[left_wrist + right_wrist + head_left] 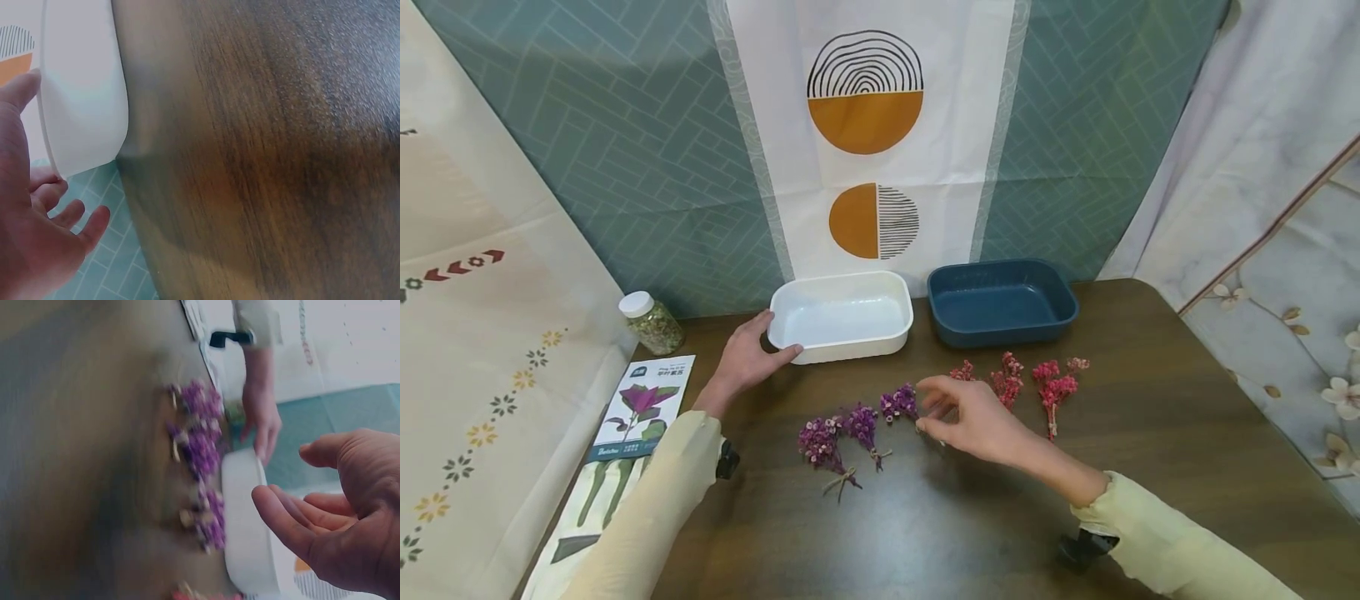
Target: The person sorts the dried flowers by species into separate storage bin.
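My left hand [748, 358] holds the left end of a white rectangular dish [850, 343], thumb at its front rim and fingers at the end. In the left wrist view, the thumb and a fingertip touch the rim of the dish [84, 94], with other fingers spread away. My right hand [966, 417] hovers with loosely bent fingers, just right of a small purple dried-flower bunch [898, 403]. The right wrist view shows nothing between the fingers of that hand [350, 512]. Two more purple bunches, one [822, 443] tied with twine and another [862, 425], lie to the left.
A dark blue dish [1002, 333] stands right of the white one. Several red dried-flower bunches [1056, 387] lie before it, partly hidden by my right hand. At left are a white-lidded jar [657, 325], a seed packet [640, 408] and white-and-green gloves [597, 500]. Curtains rise behind the wooden table [865, 542].
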### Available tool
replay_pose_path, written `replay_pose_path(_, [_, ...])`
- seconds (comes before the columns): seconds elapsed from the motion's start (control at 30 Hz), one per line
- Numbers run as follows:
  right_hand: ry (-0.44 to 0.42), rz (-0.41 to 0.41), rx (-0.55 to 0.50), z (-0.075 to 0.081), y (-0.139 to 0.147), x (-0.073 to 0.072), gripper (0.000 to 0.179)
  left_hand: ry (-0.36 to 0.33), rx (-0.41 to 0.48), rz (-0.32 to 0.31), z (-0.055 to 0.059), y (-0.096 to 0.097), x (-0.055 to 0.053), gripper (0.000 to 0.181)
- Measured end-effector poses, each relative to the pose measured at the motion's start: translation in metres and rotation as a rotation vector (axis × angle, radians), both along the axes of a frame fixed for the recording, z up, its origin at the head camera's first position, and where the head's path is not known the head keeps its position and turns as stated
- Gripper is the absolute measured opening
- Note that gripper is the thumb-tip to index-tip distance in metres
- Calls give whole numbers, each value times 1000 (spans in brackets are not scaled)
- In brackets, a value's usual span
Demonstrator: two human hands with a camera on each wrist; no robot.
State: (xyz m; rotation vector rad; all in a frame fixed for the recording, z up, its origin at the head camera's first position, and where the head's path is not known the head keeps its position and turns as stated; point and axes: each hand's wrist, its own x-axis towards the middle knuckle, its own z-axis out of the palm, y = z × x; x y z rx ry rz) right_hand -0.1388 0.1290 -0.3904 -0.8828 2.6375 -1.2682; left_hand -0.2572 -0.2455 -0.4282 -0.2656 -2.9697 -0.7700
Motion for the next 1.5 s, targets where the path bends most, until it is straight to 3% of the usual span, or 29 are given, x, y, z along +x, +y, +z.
replay_pose_path(0.23, [-6, 30, -24, -16, -38, 16, 39, -3, 1, 1, -1, -2, 1, 91])
replay_pose_path(0.47, [-102, 42, -54, -34, -73, 31, 39, -13, -4, 3, 2, 0, 1, 93])
replay_pose_path(0.6, [-105, 22, -73, -41, -88, 38, 41, -12, -8, 6, 2, 0, 0, 93])
replay_pose_path(0.8, [-40, -23, -49, -48, -103, 44, 44, -22, -15, 10, 2, 0, -1, 93])
replay_pose_path(1.23, [172, -105, 120, -59, -122, 47, 47, -34, -14, 16, 2, -1, 0, 94])
replay_pose_path(1.5, [190, -143, 197, -65, -129, 47, 50, -25, -13, 15, 1, -1, -1, 94])
